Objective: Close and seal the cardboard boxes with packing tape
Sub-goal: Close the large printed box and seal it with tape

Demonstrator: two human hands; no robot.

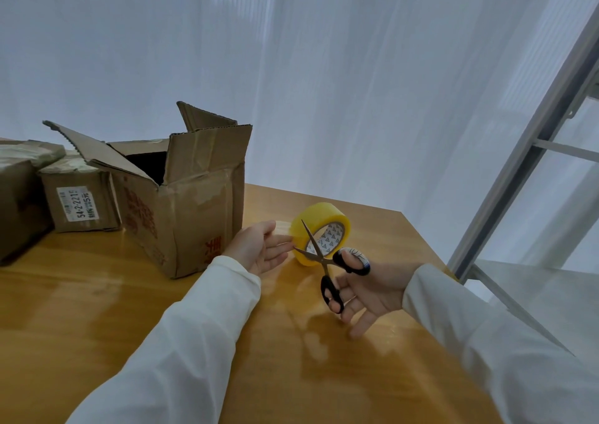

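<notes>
Glossy yellow packing tape roll stands on edge; right hand grips black-handled scissors, blades spread. Left hand pinches the clear tape strip. Creased open cardboard box; label reads "54-2-221".

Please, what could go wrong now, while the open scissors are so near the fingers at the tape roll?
1. The open scissors point toward the left hand, which holds the pulled tape strip; a quick cut might nick a finger.
2. The tape roll stands on edge, unheld; it may roll or tip.
3. The open box still has raised flaps; the cut strip could stick to itself first.
</notes>
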